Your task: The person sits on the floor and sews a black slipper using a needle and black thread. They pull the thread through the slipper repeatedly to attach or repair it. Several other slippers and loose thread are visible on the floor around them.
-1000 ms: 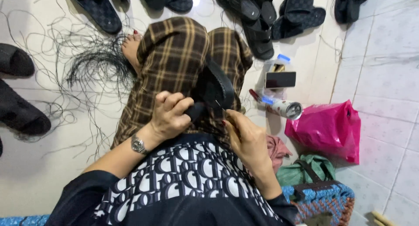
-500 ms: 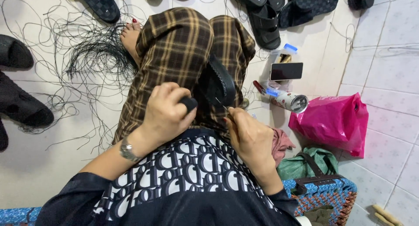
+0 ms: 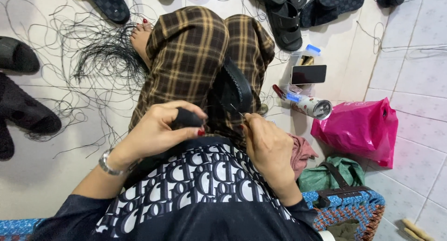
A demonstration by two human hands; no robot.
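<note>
A black sandal [image 3: 233, 90] rests on its edge between my knees, against brown plaid trousers [image 3: 195, 59]. My left hand [image 3: 160, 129] is closed around the near end of the sandal, thumb on top. My right hand [image 3: 267, 145] sits just right of it, fingertips pinched on a thin needle [image 3: 236, 110] whose tip touches the sandal's edge. A metal watch [image 3: 108, 162] is on my left wrist.
Loose black thread [image 3: 93, 55] is strewn over the tiled floor at left. Black sandals [image 3: 284, 17] lie along the top and left [image 3: 23, 110]. At right are a phone [image 3: 308, 74], a tin can [image 3: 313, 106], a pink plastic bag [image 3: 361, 129], a green bag [image 3: 330, 173] and a woven basket [image 3: 349, 208].
My left hand has slid nearer along the sandal and closed over its end. My right hand has moved up to the sandal's edge with the needle.
</note>
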